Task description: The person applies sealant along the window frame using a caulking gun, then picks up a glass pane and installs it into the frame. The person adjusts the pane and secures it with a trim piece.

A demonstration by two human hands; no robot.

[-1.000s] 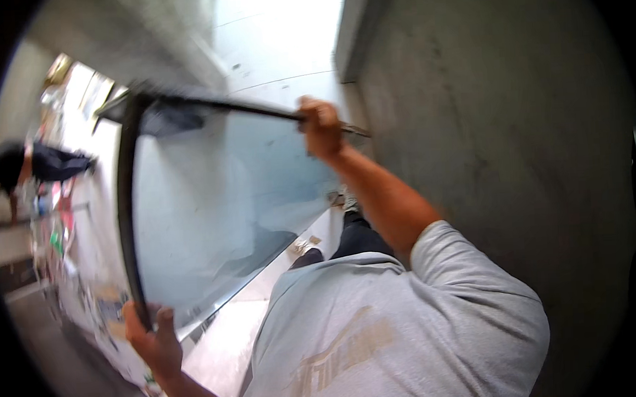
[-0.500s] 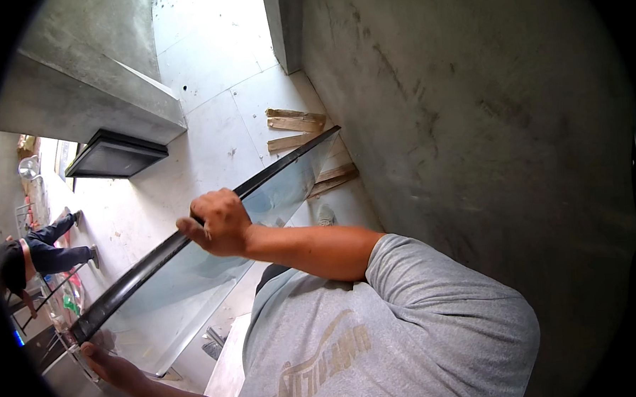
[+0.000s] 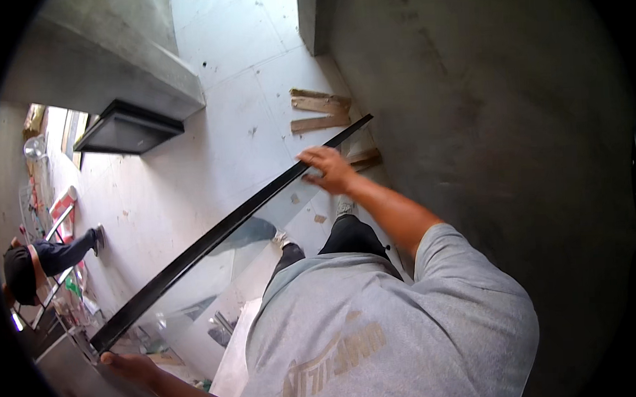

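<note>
I hold a large glass pane [image 3: 262, 229] with a black strip [image 3: 227, 227] along its upper edge, tilted and running from lower left to upper right in front of me. My right hand [image 3: 327, 171] lies over the black edge near its far end, fingers spread across the glass. At the pane's near lower corner, my left hand [image 3: 130, 366] grips it from below. My grey shirt and dark trousers fill the lower middle; through the glass I see my shoes.
A rough concrete wall [image 3: 485, 120] rises close on my right. Short wooden boards [image 3: 320, 110] lie on the pale floor by the wall's foot. Another person [image 3: 44, 259] in dark clothes is at the far left beside a red ladder [image 3: 59, 210]. A dark framed panel [image 3: 127, 129] sits under a concrete ledge.
The pane has tipped from nearly upright to a low slant. My right hand slid along the black edge toward its far end. The view has swung toward the floor and boards.
</note>
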